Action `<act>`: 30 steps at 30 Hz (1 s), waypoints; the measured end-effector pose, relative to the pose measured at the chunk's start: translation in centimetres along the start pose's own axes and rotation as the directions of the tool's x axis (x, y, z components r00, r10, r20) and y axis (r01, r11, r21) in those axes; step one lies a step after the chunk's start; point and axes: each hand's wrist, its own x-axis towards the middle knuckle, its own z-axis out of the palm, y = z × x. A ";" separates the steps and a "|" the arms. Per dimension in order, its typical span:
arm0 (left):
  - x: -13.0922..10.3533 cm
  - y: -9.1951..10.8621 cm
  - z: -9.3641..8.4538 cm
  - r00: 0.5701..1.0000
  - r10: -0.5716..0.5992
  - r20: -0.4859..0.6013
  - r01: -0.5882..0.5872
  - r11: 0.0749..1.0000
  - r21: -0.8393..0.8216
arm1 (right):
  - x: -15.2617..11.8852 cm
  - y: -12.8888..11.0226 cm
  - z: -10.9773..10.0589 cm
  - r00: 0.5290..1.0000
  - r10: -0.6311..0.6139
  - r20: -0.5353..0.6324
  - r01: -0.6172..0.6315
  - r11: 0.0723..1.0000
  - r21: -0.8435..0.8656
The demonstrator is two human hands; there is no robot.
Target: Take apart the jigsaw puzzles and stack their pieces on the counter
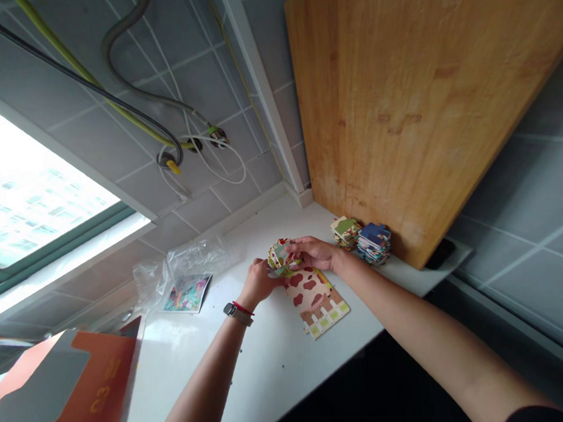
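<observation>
Pieces (278,255), partly hidden, their pictures unclear, sit between left grip (257,282) and right grip (317,253). Both grasp them.

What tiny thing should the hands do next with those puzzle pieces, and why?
Maybe the right hand should ease one piece off the held bunch and try it against the brown-spotted section. The left hand is at the bunch too, right by the section's far end, so trying one there seems easy.

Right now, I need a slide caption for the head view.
Left hand and right hand hold jigsaw pieces by a joined section on the white counter, near two stacks.
</observation>
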 end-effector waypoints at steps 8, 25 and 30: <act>0.1 0.0 -0.1 0.998 -0.067 -0.013 0.065 0.992 -0.110 | 0.2 0.0 -0.7 0.997 -0.047 -0.065 0.049 0.998 0.032; -0.7 0.2 -2.1 0.950 -0.216 0.224 0.311 0.690 -0.654 | 0.0 0.0 0.7 0.986 -0.158 -0.058 0.155 0.986 -0.056; -1.4 0.8 -1.7 0.946 -0.250 0.206 0.308 0.497 -0.811 | 0.2 0.1 0.7 0.973 -0.210 -0.096 0.206 0.977 -0.046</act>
